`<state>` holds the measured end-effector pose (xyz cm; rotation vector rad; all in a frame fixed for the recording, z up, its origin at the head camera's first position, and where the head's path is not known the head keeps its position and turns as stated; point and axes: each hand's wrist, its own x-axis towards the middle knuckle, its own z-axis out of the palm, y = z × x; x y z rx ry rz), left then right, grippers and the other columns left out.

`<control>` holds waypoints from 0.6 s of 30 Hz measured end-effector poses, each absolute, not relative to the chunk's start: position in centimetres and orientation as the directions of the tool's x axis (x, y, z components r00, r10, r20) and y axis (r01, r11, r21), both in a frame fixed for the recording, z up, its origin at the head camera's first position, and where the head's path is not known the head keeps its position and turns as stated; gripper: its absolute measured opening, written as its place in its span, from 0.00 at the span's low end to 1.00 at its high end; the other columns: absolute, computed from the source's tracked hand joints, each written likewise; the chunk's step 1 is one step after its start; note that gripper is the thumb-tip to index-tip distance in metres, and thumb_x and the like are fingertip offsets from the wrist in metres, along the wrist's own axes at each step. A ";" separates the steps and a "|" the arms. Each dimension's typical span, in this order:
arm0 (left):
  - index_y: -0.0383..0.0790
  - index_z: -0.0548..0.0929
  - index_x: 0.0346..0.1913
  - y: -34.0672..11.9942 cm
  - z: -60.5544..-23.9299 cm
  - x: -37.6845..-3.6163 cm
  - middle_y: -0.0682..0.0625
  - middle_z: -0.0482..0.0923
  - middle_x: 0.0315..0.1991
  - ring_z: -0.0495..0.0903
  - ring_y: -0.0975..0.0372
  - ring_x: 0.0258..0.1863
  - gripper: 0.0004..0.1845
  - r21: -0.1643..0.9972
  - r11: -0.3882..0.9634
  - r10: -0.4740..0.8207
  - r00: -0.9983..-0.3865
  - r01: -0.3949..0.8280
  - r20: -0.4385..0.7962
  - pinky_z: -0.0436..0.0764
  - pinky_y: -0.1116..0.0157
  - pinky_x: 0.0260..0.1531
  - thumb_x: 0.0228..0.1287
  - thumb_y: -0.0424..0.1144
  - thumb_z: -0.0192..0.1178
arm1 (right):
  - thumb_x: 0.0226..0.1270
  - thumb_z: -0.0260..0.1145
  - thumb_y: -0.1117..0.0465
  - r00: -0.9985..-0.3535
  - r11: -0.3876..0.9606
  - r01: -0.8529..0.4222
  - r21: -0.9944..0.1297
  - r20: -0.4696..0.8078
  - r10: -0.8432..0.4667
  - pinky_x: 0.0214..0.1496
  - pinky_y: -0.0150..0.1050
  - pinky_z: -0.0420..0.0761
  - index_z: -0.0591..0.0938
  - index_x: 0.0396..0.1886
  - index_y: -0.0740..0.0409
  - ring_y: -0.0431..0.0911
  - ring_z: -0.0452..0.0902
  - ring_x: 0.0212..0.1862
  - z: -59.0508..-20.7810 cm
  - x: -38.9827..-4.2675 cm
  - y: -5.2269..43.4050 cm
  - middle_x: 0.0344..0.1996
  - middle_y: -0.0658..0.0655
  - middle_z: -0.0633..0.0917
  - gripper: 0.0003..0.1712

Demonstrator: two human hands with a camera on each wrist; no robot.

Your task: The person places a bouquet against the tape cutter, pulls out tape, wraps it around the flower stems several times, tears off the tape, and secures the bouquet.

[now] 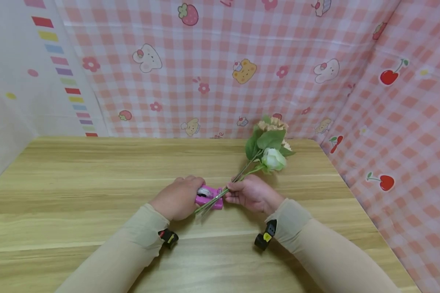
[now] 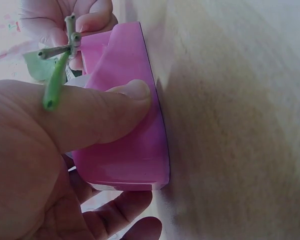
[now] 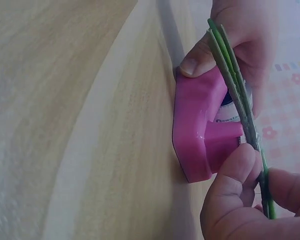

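Note:
A pink tape dispenser (image 1: 215, 204) with a roll of clear tape (image 1: 205, 192) stands on the wooden table. My left hand (image 1: 180, 197) grips its rear end, the thumb (image 2: 115, 112) along one side and fingers round the back. In my right hand (image 1: 254, 194), thumb and fingers pinch a small bunch of artificial flowers by the green stems (image 3: 235, 80). A white rose (image 1: 273, 159), beige blooms (image 1: 273, 124) and green leaves (image 1: 271, 139) point away to the upper right. The cut stem ends pass over the front of the dispenser, and a shiny bit shows on them near the cutter.
Both hands work over the middle of the wooden table (image 1: 95, 179). A pink checked cloth (image 1: 212, 53) hangs behind the table's far edge, and another checked cloth (image 1: 407, 122) runs along the right side. Small black cameras (image 1: 168, 238) are strapped to the wrists.

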<state>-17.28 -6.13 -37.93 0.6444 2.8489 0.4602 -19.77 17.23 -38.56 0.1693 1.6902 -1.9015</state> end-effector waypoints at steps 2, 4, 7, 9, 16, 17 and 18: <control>0.43 0.76 0.70 -6.1 -37.9 -17.3 0.45 0.79 0.65 0.79 0.48 0.62 0.27 0.336 0.858 0.446 -0.888 0.388 -0.112 0.80 0.49 0.66 0.70 0.38 0.67 | 0.80 0.55 0.70 -0.824 -0.027 0.490 -0.871 -0.453 -0.339 0.44 0.33 0.88 0.78 0.38 0.64 0.42 0.84 0.32 -38.6 -19.8 17.3 0.30 0.55 0.88 0.08; 0.44 0.76 0.69 -6.1 -38.0 -17.3 0.46 0.79 0.64 0.79 0.48 0.61 0.27 0.335 0.858 0.447 -0.887 0.389 -0.115 0.81 0.50 0.66 0.69 0.39 0.68 | 0.80 0.53 0.71 -0.829 -0.030 0.483 -0.875 -0.446 -0.338 0.43 0.33 0.87 0.77 0.38 0.65 0.42 0.83 0.32 -38.7 -19.7 17.4 0.30 0.54 0.88 0.08; 0.43 0.77 0.68 -6.1 -37.9 -17.3 0.46 0.80 0.62 0.79 0.49 0.59 0.27 0.335 0.856 0.451 -0.885 0.394 -0.112 0.81 0.51 0.64 0.67 0.39 0.70 | 0.80 0.51 0.71 -0.836 -0.030 0.471 -0.882 -0.434 -0.336 0.38 0.31 0.84 0.75 0.42 0.64 0.40 0.80 0.31 -38.8 -19.7 17.6 0.30 0.52 0.88 0.06; 0.43 0.77 0.67 -6.2 -37.9 -17.3 0.46 0.80 0.62 0.79 0.49 0.59 0.27 0.333 0.855 0.453 -0.884 0.397 -0.111 0.81 0.51 0.64 0.66 0.39 0.71 | 0.81 0.51 0.71 -0.835 -0.034 0.469 -0.883 -0.431 -0.342 0.34 0.29 0.80 0.71 0.44 0.62 0.38 0.77 0.29 -38.9 -19.6 17.7 0.30 0.50 0.88 0.03; 0.43 0.75 0.70 -6.1 -37.6 -17.2 0.45 0.79 0.65 0.79 0.48 0.60 0.31 0.341 0.856 0.451 -0.885 0.390 -0.119 0.80 0.51 0.66 0.66 0.40 0.72 | 0.82 0.47 0.70 -0.820 -0.104 0.498 -0.861 -0.428 -0.380 0.32 0.28 0.82 0.68 0.44 0.59 0.37 0.78 0.26 -39.1 -19.5 17.8 0.31 0.51 0.88 0.04; 0.43 0.75 0.70 -6.1 -37.6 -17.2 0.45 0.79 0.65 0.79 0.48 0.60 0.31 0.343 0.855 0.451 -0.885 0.389 -0.120 0.80 0.51 0.65 0.66 0.40 0.72 | 0.82 0.47 0.70 -0.818 -0.109 0.501 -0.858 -0.429 -0.383 0.34 0.29 0.84 0.69 0.43 0.60 0.38 0.79 0.27 -39.1 -19.5 17.7 0.31 0.52 0.88 0.05; 0.43 0.75 0.70 -6.1 -37.6 -17.2 0.45 0.79 0.65 0.79 0.48 0.60 0.31 0.343 0.856 0.450 -0.885 0.388 -0.122 0.80 0.51 0.65 0.66 0.41 0.72 | 0.82 0.47 0.70 -0.816 -0.115 0.506 -0.855 -0.430 -0.387 0.37 0.30 0.86 0.71 0.43 0.62 0.39 0.81 0.28 -39.0 -19.5 17.7 0.32 0.52 0.87 0.06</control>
